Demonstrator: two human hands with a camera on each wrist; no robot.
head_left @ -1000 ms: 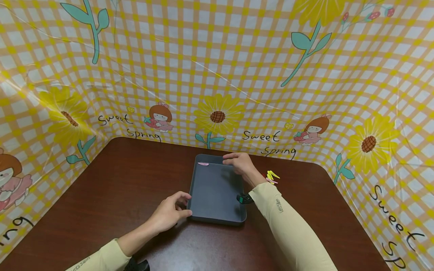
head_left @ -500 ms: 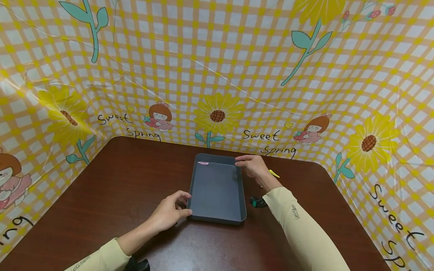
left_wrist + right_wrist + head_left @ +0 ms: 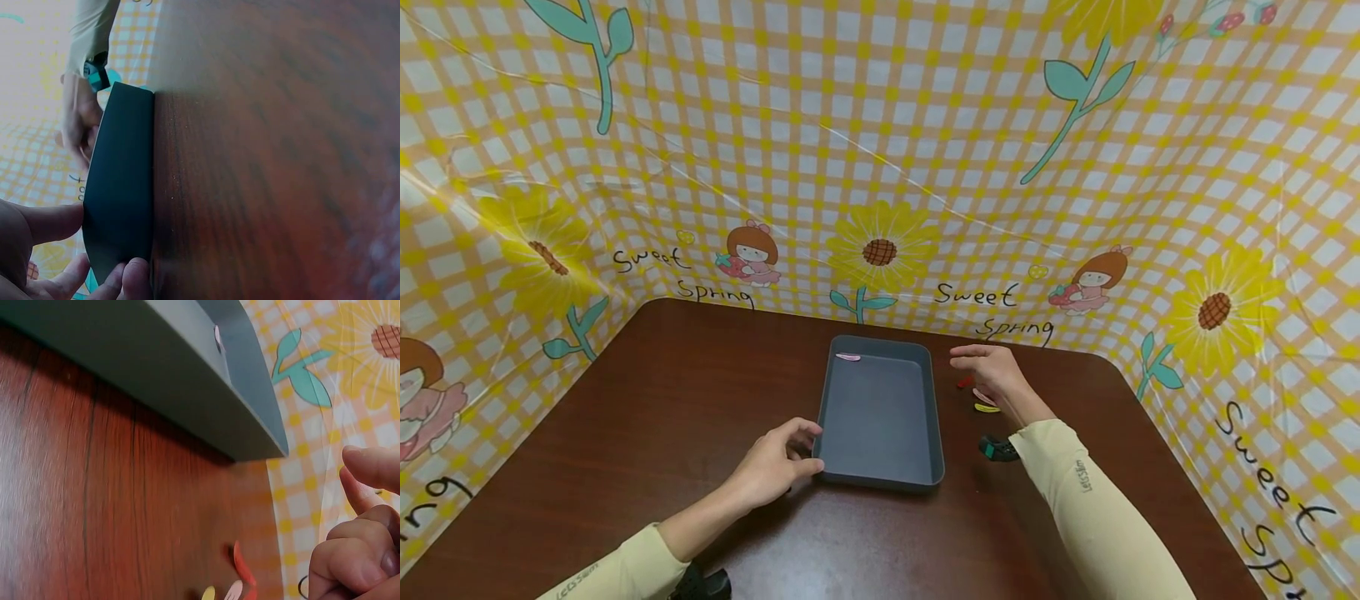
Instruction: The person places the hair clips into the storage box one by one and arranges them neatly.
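A dark grey rectangular tray lies on the brown table. My left hand touches its near left corner, thumb and fingers spread; the left wrist view shows the fingertips against the tray's outer wall. Inside, at the far left, lies a pink snap hair clip. Beyond the tray's right side, my right hand hovers with two fingers extended and the others curled, no object visible in it. Below it on the table are a red clip, a pink clip and a yellow clip, partly covered by the hand.
The dark wooden table runs back to a yellow checked cloth with flower prints, which stands around the far side and both sides. Black wrist devices show under both wrists, such as the right wrist band.
My right hand has moved right, from over the tray's far end to above the clips beside it. My left hand stays at the tray's corner.
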